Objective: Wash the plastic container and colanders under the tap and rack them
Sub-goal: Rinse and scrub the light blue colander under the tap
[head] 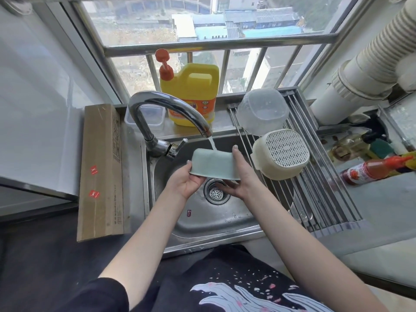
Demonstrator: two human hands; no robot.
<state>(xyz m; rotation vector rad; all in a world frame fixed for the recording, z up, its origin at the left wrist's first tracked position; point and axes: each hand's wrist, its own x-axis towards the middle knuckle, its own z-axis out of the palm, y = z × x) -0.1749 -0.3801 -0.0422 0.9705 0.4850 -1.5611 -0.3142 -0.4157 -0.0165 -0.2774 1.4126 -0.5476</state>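
We rinsed the pale green colander (213,164) over the steel sink (202,219).

The roll-up rack (315,188) spanned the sink's right side, carrying the clear plastic container (262,111) and the cream colander (281,154), both upturned and touching. Our left hand (185,182) gripped the green colander's left rim and our right hand (239,176) clasped its right side, while water from the tap (171,109) struck its upturned base.
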